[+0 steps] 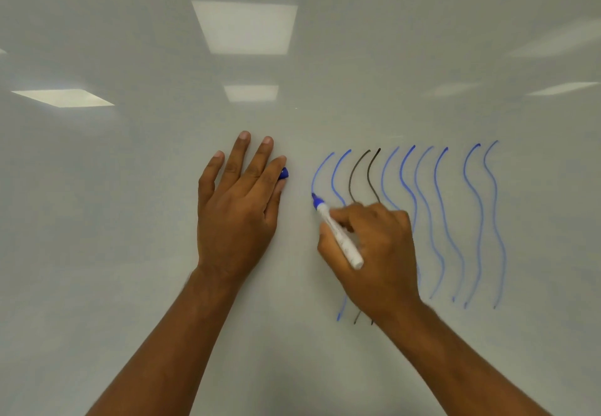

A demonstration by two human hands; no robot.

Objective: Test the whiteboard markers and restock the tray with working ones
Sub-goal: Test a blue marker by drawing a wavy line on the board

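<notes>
Whiteboard [130, 188] is filling the head view. L hand [237, 207] is lying flat against the board, four fingers straight & slightly spread, while thumb and index finger are pinching a blue cap [284, 174] between them. Only the cap's end is showing, beside the index fingertip. R hand [374, 246] is gripping a marker [340, 236] w/ white barrel, fingers curled round it approx. mid-barrel, rear end pointing back toward the camera. Marker's blue tip [314, 197] is touching the board at the lower end of the leftmost blue stroke, just R of the L hand. Wavy strokes are running top to bottom across the board's R half: mostly blue lines [478, 220], w/ two black lines [351, 178] sitting third and fourth from L. R hand is covering the mid sections of several strokes. Ceiling light reflections [245, 27] are showing on the upper board.
</notes>
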